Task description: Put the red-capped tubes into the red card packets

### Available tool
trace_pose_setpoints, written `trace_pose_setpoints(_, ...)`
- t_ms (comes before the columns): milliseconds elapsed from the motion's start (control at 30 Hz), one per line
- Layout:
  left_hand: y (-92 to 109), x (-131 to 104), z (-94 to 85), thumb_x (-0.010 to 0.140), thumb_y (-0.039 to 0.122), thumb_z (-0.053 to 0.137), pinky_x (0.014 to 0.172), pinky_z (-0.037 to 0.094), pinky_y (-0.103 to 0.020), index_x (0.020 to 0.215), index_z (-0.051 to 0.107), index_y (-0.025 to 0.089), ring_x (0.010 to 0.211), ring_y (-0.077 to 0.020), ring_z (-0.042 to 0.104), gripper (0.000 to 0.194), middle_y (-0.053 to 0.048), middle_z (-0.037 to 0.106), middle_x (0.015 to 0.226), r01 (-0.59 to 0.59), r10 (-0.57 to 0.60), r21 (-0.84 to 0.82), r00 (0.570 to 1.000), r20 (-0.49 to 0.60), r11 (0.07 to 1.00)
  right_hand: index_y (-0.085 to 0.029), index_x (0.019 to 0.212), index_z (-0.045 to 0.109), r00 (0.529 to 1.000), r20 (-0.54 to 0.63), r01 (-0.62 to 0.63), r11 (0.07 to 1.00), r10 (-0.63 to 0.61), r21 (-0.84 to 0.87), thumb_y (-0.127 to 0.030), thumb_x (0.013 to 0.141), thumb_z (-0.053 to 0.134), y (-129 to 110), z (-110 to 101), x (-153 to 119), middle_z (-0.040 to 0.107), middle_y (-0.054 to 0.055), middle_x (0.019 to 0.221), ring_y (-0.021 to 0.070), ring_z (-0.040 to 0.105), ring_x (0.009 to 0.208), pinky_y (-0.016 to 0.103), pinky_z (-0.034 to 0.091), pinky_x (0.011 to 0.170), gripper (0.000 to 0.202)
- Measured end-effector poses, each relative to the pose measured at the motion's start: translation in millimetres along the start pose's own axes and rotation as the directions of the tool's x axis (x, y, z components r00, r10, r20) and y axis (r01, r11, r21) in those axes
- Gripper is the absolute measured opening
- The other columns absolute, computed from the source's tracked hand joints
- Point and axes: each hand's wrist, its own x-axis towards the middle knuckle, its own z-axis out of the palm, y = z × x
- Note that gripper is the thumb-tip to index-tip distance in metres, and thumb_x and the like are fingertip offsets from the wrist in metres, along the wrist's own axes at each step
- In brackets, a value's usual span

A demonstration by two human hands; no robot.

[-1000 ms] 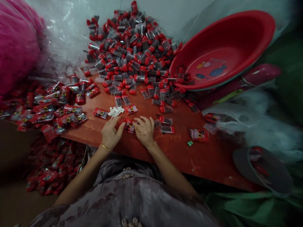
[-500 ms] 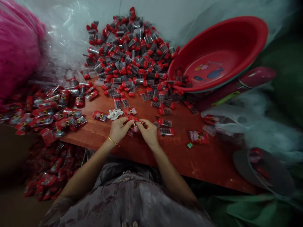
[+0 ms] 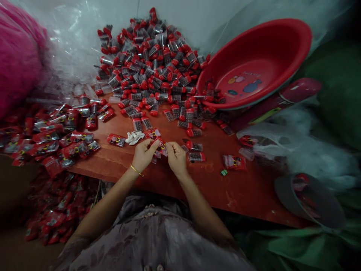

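A small red packet sits pinched between the two hands just above the near part of the red table; the left hand grips its left end with thumb and curled fingers closed on it, a gold bangle at the wrist; the right hand closes on the packet's right end, its fingers bent inward, so the packet spans the narrow gap between the two sets of fingertips; whether the packet touches the tabletop I cannot tell.

Just beyond the hands lie a white crumpled scrap, another sealed packet to the left of it, and two red-capped tubes just to the right of the right hand; farther back rises a large heap of red-capped tubes against clear plastic sheeting; a red basin leans tilted at the right; a pile of filled red packets covers the table's left end.

A second ago both hands lay flatter on the table with fingers spread over the packet; half a second ago they had lifted and pinched it; now the grip is tighter and the hands are closer together, the packet raised slightly between them; the heap, basin and pile lie as before.
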Motion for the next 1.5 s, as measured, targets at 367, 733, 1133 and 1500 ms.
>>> trace_pose_setpoints(367, 13.4, -5.3, -7.6, 0.044, 0.047, 0.083, 0.048, 0.047, -0.018, 0.057, 0.054, 0.014, 0.039, -0.0031, 0.046, 0.046, 0.008, 0.051, 0.046, 0.318, -0.341, -0.456, 0.940, 0.034, 0.831, -0.017, 0.110, 0.059, 0.928, 0.331, 0.316, 0.832, -0.172, -0.455, -0.020, 0.076, 0.052, 23.5, -76.1, 15.1, 0.063, 0.011, 0.115, 0.0266, 0.051, 0.111, 0.043, 0.036, 0.096, 0.034)
trace_pose_setpoints(733, 14.1, -15.8, -5.5, 0.043, 0.048, 0.083, 0.052, 0.047, -0.019, 0.054, 0.051, 0.015, 0.040, -0.0049, 0.047, 0.048, 0.008, 0.044, 0.037, 0.368, -0.396, -0.468, 0.917, 0.042, 0.804, -0.020, 0.109, 0.058, 0.852, 0.511, 0.450, 0.660, -0.115, -0.601, -0.037, 0.077, 0.064, 43.1, -93.3, 8.4, 0.062, 0.010, 0.117, 0.0323, 0.046, 0.118, 0.060, 0.018, 0.105, 0.037)
trace_pose_setpoints(1133, 13.4, -19.7, 1.2, 0.045, 0.053, 0.080, 0.050, 0.043, -0.018, 0.060, 0.062, 0.013, 0.044, -0.0042, 0.045, 0.046, 0.005, 0.055, 0.050, 0.295, -0.329, -0.374, 0.944, -0.030, 0.879, -0.023, 0.110, 0.058, 0.943, 0.198, 0.320, 0.885, -0.266, -0.337, -0.034, 0.078, 0.064, 14.3, -104.3, -31.2, 0.068, 0.007, 0.104, 0.0221, 0.064, 0.095, 0.038, 0.050, 0.085, 0.034)
trace_pose_setpoints(1500, 9.6, -25.4, -2.0, 0.070, 0.050, 0.066, 0.054, 0.038, -0.021, 0.062, 0.066, 0.014, 0.053, -0.0083, 0.047, 0.037, 0.002, 0.059, 0.056, 0.090, -0.086, -0.091, 0.996, 0.039, 0.992, -0.023, 0.110, 0.058, 0.913, 0.294, 0.352, 0.910, -0.282, -0.221, -0.027, 0.076, 0.065, -4.4, -99.9, -42.6, 0.068, 0.006, 0.100, 0.0200, 0.064, 0.092, 0.034, 0.052, 0.083, 0.035)
